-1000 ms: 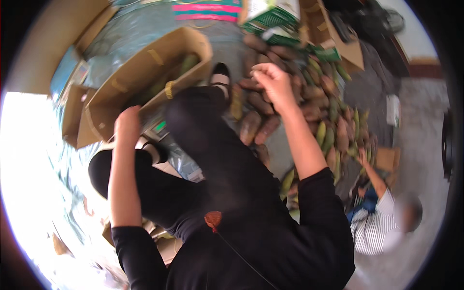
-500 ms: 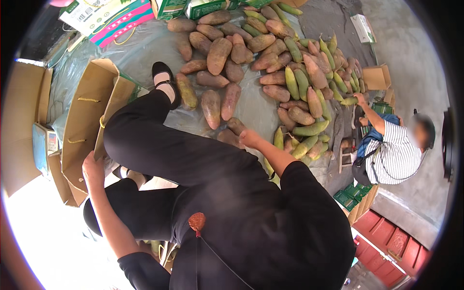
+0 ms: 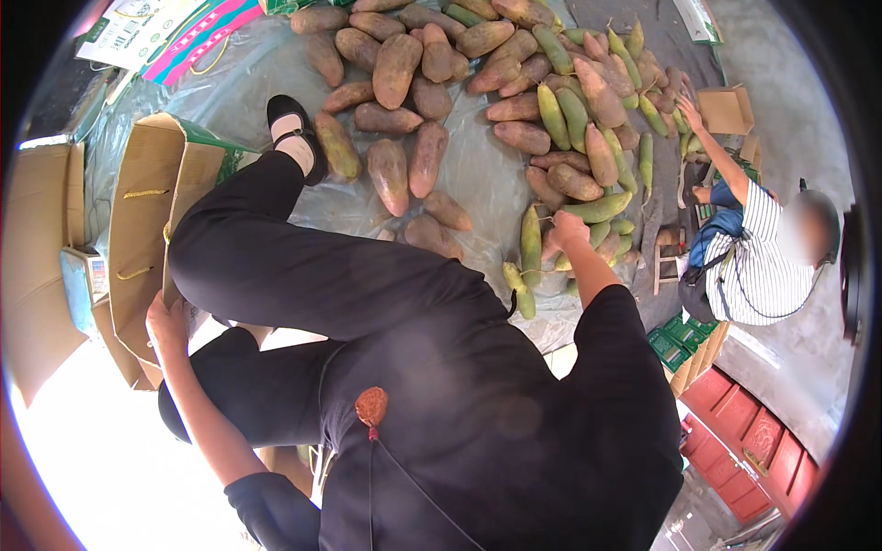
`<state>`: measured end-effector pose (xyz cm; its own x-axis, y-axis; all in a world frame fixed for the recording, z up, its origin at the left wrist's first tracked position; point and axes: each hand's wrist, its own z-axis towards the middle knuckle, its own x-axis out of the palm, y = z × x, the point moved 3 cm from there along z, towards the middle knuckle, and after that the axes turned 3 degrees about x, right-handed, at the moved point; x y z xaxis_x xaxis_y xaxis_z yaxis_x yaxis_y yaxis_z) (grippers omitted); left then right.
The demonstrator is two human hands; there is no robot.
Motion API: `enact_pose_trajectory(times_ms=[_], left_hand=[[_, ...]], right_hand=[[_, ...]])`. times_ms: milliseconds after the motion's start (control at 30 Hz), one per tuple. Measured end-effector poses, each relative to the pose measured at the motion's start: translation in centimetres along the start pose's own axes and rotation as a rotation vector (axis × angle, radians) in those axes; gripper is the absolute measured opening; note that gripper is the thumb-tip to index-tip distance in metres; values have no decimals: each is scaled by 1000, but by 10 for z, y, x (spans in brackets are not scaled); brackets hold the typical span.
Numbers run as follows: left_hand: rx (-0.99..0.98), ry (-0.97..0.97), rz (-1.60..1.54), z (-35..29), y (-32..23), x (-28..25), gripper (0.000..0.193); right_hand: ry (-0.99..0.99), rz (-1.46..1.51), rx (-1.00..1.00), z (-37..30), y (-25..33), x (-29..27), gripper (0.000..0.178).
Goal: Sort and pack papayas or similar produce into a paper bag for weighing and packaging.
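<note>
My left hand (image 3: 166, 321) grips the edge of an open cardboard box (image 3: 140, 211) with yellow cord handles, beside my left knee. To the right, my right hand (image 3: 571, 230) is at the near side of a heap of long radish-like roots. Its fingers bend over a reddish-brown radish (image 3: 549, 246); the fingertips are partly hidden. Close by are a green radish (image 3: 530, 243), another green radish (image 3: 519, 289) at the heap's near end, and a plump green radish (image 3: 597, 208) just beyond my hand.
Loose brownish radishes (image 3: 395, 72) lie on plastic sheeting (image 3: 276, 69) ahead. At right, a co-worker in a striped shirt (image 3: 767, 253) reaches a hand (image 3: 689, 115) into the heap. Green packages (image 3: 675, 342) stand in a carton. Printed cartons (image 3: 147, 32) are at the far left.
My right hand has moved right, from the small group of radishes by my knee to the heap. The co-worker's hand has left a green radish and moved farther along the heap.
</note>
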<state>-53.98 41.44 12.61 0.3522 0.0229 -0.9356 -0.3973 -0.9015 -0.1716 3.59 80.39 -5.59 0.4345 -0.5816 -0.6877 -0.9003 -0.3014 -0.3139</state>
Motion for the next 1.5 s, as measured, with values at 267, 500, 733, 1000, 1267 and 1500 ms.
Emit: enact_pose_trajectory(times_ms=[267, 500, 733, 1000, 1267, 1500], left_hand=[[48, -1, -26, 14, 17, 15, 21], [109, -117, 37, -1, 3, 3, 26], [76, -133, 83, 1, 24, 10, 27], [17, -97, 33, -6, -4, -3, 17], [99, -142, 19, -8, 7, 1, 17], [99, -60, 146, -6, 12, 8, 15]], right_hand=[[84, -179, 14, 8, -17, 23, 37], [162, -171, -75, 24, -14, 35, 28], [172, -397, -414, 40, -6, 83, 22], [-42, 228, -407, 24, 44, 27, 21], [-34, 449, -661, 9, 82, -31, 16], [106, 911, -527, -28, 131, -121, 13]])
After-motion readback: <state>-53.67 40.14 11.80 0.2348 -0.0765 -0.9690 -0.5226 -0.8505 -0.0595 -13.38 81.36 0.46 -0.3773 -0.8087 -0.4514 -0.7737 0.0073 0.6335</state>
